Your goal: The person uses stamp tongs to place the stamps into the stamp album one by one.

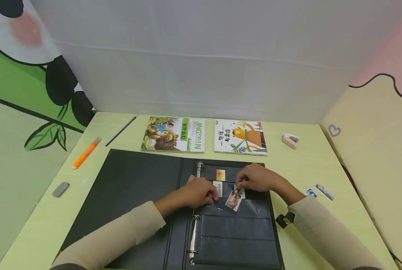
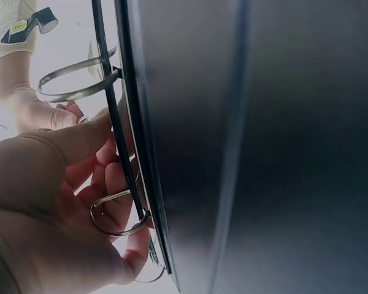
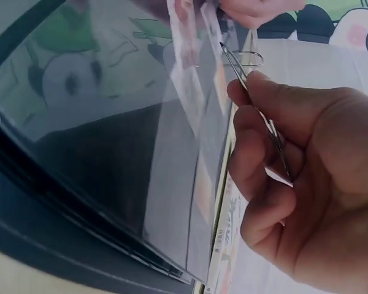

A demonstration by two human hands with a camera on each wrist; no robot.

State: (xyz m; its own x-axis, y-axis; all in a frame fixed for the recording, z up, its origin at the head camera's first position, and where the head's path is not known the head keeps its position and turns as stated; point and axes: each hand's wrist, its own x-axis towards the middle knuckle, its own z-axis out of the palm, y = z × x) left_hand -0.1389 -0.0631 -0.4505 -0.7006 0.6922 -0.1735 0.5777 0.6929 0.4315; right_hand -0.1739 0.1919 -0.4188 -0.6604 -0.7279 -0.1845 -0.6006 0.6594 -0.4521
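A black ring-binder stamp album (image 1: 143,176) lies open, its right-hand page (image 1: 238,249) divided into clear pockets. My right hand (image 1: 256,177) grips metal tweezers (image 3: 257,107) between thumb and fingers. At the tweezers' tips, a brown picture stamp (image 1: 234,200) lies tilted over the page, partly covering another stamp (image 1: 242,193). My left hand (image 1: 199,191) is beside the binder rings, its fingers curled and pinching the edge of a clear pocket. An orange stamp (image 1: 220,174) and a pale stamp (image 1: 217,187) sit in the upper pockets.
Two picture books (image 1: 172,134) lie behind the album. A pale sharpener-like item (image 1: 290,140) stands back right, and small stamps (image 1: 311,193) lie right of the album. An orange marker (image 1: 87,153), a pencil (image 1: 121,130) and a grey eraser (image 1: 60,189) are at the left.
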